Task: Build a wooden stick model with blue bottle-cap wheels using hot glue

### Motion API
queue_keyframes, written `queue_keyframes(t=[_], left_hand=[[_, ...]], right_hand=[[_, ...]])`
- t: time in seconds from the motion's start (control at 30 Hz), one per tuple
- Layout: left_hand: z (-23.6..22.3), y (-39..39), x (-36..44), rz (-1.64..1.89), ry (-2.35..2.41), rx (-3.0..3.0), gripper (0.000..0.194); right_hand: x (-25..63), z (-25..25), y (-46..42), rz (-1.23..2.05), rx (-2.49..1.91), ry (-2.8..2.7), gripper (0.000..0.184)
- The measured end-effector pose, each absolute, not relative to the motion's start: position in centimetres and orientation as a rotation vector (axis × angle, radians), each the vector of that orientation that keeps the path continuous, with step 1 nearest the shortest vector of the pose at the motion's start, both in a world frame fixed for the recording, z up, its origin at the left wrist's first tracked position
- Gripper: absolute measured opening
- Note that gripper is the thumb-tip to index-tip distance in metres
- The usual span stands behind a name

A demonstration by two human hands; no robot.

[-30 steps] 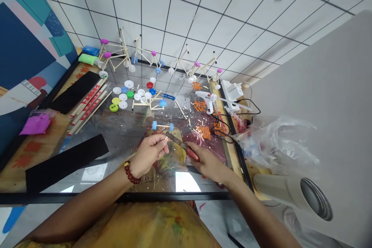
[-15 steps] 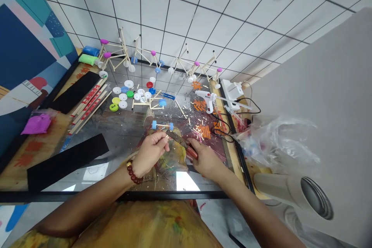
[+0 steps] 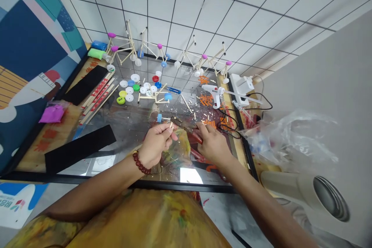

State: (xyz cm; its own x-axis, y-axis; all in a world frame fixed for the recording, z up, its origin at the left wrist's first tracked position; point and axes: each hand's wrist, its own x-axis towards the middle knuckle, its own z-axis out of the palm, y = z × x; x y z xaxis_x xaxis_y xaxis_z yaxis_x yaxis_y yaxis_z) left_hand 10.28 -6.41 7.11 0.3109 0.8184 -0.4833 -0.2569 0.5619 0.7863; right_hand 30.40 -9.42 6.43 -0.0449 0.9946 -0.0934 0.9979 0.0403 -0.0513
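The stick point(image 3: 171, 124) is in the near middle, pinched by my left hand point(image 3: 158, 144). My right hand point(image 3: 213, 144) is curled round the red pliers point(image 3: 197, 138), just to the right of it. A moment ago I saw one red handle; now I see two, spread apart. So I think the pliers are not squeezing hard now. From so far off, I can't tell if their tips touch the stick. They hide part of the rod with the blue cap point(image 3: 159, 117), just past the hands. Wood bits point(image 3: 195, 116) lie further away.
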Motion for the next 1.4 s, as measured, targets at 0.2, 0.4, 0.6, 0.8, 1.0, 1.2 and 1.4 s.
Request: queue_keyframes(t=[0.2, 0.4, 0.6, 0.8, 1.0, 1.2, 1.4], left_hand=[[5.7, -5.8, 9.4, 0.873, 0.906, 0.921, 0.025], [4.4, -5.1, 8.7, 0.844, 0.891, 0.694, 0.033], [4.3, -4.5, 8.8, 0.734, 0.823, 0.444, 0.023], [4.3, -3.4, 10.1, 0.664, 0.703, 0.254, 0.015], [4.0, -3.1, 11.4, 0.635, 0.722, 0.208, 0.013], [3.4, -2.6, 10.5, 0.827, 0.672, 0.173, 0.019], [3.6, -1.9, 10.0, 0.914, 0.71, 0.139, 0.019]], right_hand=[[31.6, 6.9, -11.2, -1.678, 2.178, 2.329, 0.037], [33.4, 6.4, -12.4, -1.347, 2.383, 2.272, 0.045], [33.3, 4.0, -13.1, -0.645, 2.345, 2.275, 0.061], [31.9, 2.6, -13.6, -0.394, 2.38, 2.257, 0.056], [30.3, 1.3, -14.5, -0.211, 2.426, 2.333, 0.051], [29.5, 0.7, -15.6, -0.08, 2.529, 2.244, 0.049], [28.6, 0.7, -15.8, 0.029, 2.624, 2.105, 0.044]])
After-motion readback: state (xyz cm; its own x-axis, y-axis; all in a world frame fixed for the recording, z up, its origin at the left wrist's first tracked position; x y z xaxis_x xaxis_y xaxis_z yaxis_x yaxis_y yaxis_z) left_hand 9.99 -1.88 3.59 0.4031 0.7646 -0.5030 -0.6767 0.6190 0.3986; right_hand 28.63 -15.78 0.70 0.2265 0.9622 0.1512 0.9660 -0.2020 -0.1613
